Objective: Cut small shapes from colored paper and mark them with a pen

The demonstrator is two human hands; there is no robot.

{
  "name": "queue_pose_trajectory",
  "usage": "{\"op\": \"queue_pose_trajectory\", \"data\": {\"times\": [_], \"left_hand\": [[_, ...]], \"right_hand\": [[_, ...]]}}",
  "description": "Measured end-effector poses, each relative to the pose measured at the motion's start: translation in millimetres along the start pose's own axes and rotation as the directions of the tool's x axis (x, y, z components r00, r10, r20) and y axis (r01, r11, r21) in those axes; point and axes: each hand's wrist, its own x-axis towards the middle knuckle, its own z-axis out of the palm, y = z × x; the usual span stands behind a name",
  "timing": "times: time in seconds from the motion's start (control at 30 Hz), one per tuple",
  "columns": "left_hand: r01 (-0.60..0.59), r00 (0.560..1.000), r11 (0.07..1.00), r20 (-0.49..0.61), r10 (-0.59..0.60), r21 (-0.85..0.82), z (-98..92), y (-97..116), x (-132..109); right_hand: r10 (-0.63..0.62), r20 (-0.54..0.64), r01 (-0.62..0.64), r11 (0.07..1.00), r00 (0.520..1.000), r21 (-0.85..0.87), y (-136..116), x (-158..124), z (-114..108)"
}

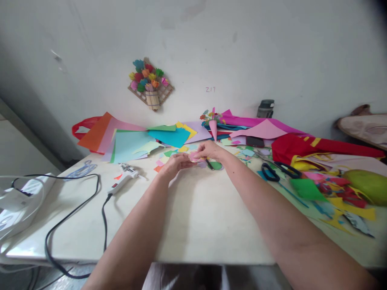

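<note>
Over the middle of the table, my left hand (178,164) and my right hand (208,150) meet around a small pink paper piece (192,157). Both hands have their fingers closed on it; its exact shape is partly hidden by them. Just to the right of the fingers lie a dark pen-like stick (209,164) and a green paper piece (216,165). Small coloured paper cut-outs (183,149) are scattered behind and beside the hands. A pink paper cone with little paper flowers (213,128) stands behind my right hand.
A white glue gun (122,181) lies left, its black cord looping toward a power strip (27,197). Dark-handled scissors (281,170) and paper scraps (341,189) lie right. Coloured sheets (130,143) line the back. A bottle (265,108) stands by the wall.
</note>
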Motion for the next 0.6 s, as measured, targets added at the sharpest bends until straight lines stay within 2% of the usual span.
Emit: {"op": "queue_pose_trajectory", "data": {"times": [0.17,0.37,0.6], "left_hand": [[-0.024,0.996,0.997,-0.079,0.03,0.076,4.2,0.1,-0.8],[-0.051,0.994,0.995,-0.093,0.058,0.081,6.3,-0.2,-0.2],[-0.062,0.992,0.992,-0.105,0.074,0.107,5.7,0.2,0.0]], "right_hand": [[0.002,0.026,-0.002,1.0,1.0,0.019,1.8,1.6,1.6],[0.027,0.079,-0.036,0.991,0.997,0.125,-3.4,-3.5,-6.1],[0.046,0.116,-0.051,0.998,0.992,0.037,-1.8,-2.4,-11.0]]}}
